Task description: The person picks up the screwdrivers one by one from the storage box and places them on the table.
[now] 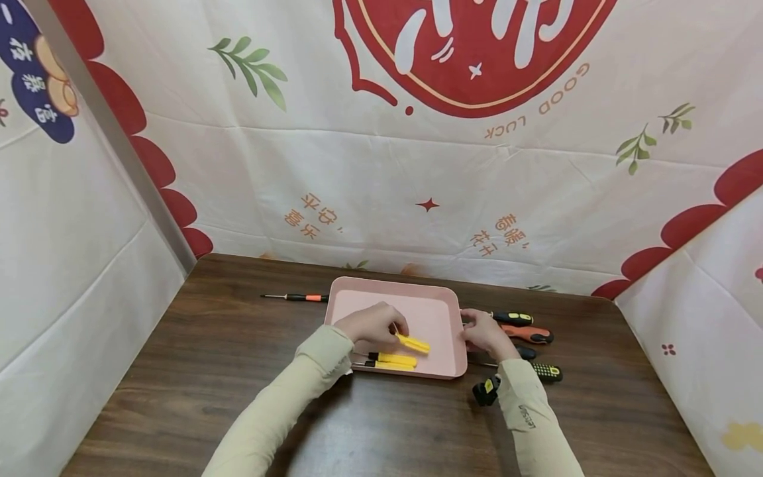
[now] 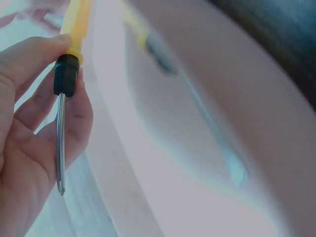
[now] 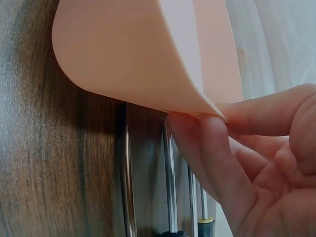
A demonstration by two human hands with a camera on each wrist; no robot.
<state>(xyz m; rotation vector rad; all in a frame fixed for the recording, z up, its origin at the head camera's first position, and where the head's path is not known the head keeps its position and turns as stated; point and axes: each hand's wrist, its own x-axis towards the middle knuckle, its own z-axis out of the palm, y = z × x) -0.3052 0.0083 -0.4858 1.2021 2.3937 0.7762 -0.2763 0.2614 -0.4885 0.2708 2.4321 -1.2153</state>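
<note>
Over the pink tray (image 1: 434, 315), my left hand (image 1: 373, 323) pinches a screwdriver (image 2: 74, 29) by its yellow handle, near the black collar. Its metal shaft points down past the palm in the left wrist view. Two more yellow-and-black screwdrivers (image 1: 393, 359) lie side by side along the tray's near side. At the tray's right end, my right hand (image 1: 484, 332) grips the rim between thumb and fingers. The right wrist view shows those fingertips (image 3: 213, 129) on the tray wall, with several metal shafts (image 3: 170, 182) beneath.
Left of the tray lies a black-and-orange screwdriver (image 1: 305, 297). To the right are an orange-and-black handle (image 1: 529, 333), a black-and-yellow handle (image 1: 514, 318), a dotted handle (image 1: 547, 371) and a black tape measure (image 1: 486, 391). Printed cloth (image 1: 381, 172) hangs behind the wooden table (image 1: 226, 371).
</note>
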